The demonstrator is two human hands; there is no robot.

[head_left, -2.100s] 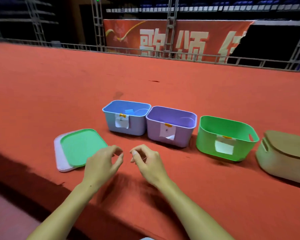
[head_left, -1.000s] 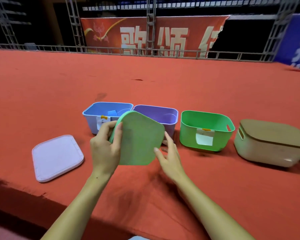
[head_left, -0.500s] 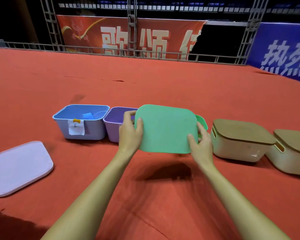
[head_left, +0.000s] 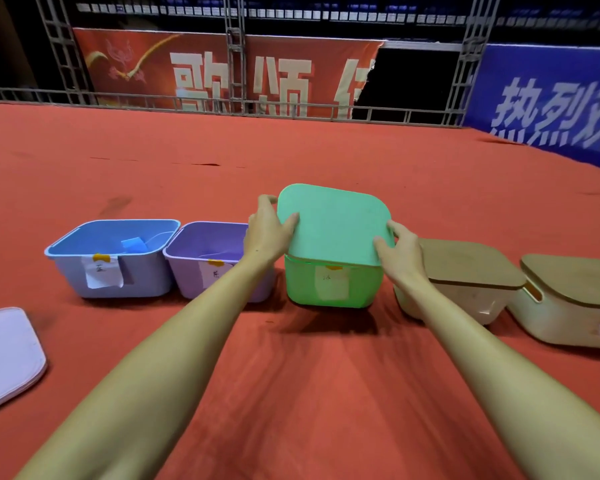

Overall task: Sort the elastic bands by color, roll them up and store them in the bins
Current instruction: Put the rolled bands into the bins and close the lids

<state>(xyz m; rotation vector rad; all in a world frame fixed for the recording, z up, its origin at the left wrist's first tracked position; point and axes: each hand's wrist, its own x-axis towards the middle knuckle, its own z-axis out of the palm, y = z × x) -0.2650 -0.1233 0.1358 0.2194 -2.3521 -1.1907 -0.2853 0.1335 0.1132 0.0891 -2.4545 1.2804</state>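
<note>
Bins stand five in a row across the red surface [head_left: 291, 393]: one blue bin [head_left: 115, 259], one purple bin [head_left: 205, 258], one green bin [head_left: 333, 285] and two beige bins [head_left: 465, 282] with brown lids. One green lid [head_left: 333, 223] sits tilted on the green bin; the left hand [head_left: 267, 230] and right hand [head_left: 400, 251] each grip an edge. A blue roll [head_left: 130, 243] lies inside the blue bin. One pale lid [head_left: 4, 355] lies at the surface's left edge.

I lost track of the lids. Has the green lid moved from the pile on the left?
Yes. The green lid went right, off the pale lid, onto the green bin.
</note>
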